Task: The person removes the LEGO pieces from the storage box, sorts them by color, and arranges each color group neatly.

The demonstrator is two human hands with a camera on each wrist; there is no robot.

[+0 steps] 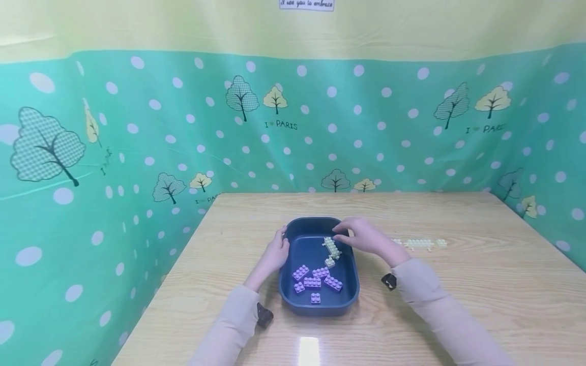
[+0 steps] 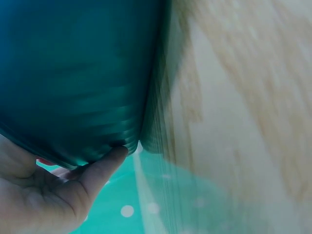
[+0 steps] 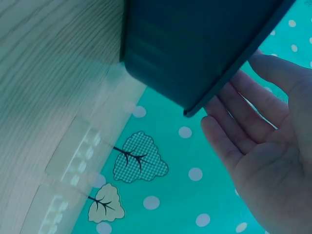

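A dark blue plastic bin (image 1: 296,306) stands on the wooden table. In the head view, its near half holds several purple toy bricks (image 1: 312,282), and pale yellow toy bricks (image 1: 331,247) lie toward its far right. My left hand (image 1: 277,250) grips the bin's left rim near the far corner; the left wrist view has one digit along the outer wall (image 2: 83,97). Over the right rim hovers my right hand (image 1: 363,235), fingers bent loosely toward the inside above the yellow bricks. Nothing shows between those fingers, though the rim covers part of them in the right wrist view.
Right of the bin, more pale yellow bricks (image 1: 419,243) lie in a row on the table (image 1: 485,295), partly behind the right forearm. A green dotted curtain (image 1: 384,147) hangs behind the table and along both sides.
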